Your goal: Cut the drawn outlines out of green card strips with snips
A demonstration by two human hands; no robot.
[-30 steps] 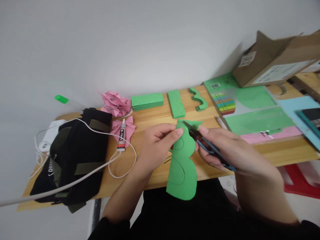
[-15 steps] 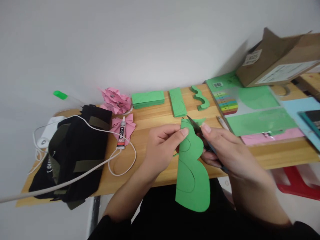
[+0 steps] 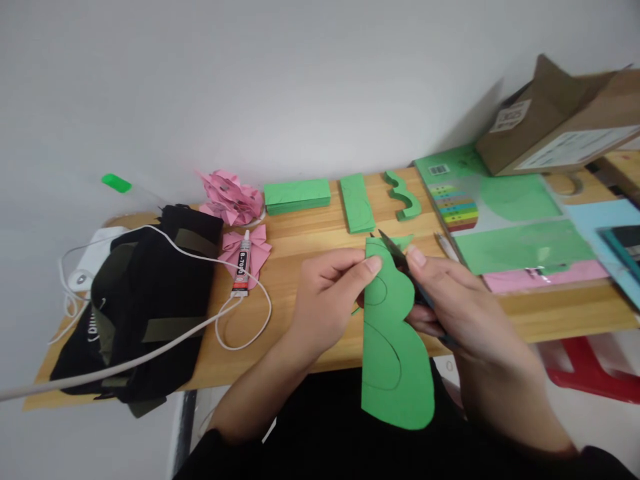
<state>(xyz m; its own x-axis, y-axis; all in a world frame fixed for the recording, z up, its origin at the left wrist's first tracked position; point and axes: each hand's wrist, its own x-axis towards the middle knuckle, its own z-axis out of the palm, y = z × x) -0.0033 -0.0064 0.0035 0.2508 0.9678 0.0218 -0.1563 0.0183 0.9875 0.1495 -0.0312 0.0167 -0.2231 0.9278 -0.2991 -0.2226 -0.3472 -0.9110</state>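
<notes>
My left hand (image 3: 327,300) pinches the top left edge of a wavy green paper piece (image 3: 393,353) with pencil curves drawn on it. The piece hangs down over the table's front edge toward my lap. My right hand (image 3: 460,313) is closed on small dark scissors (image 3: 400,261), whose blades point up and left at the top of the green piece. The scissor handles are mostly hidden inside my fingers.
On the wooden table (image 3: 300,247) lie a stack of green paper (image 3: 297,196), a green strip (image 3: 356,203), a wavy green cutout (image 3: 403,195), pink paper flowers (image 3: 233,198), a glue tube (image 3: 242,265), a black bag (image 3: 145,300) with a white cable (image 3: 200,330), coloured sheets (image 3: 520,240) and a cardboard box (image 3: 565,120).
The green piece has swung so its lower end points more to the right and hangs lower. Both hands shifted slightly right, and the scissors have advanced along the top edge.
</notes>
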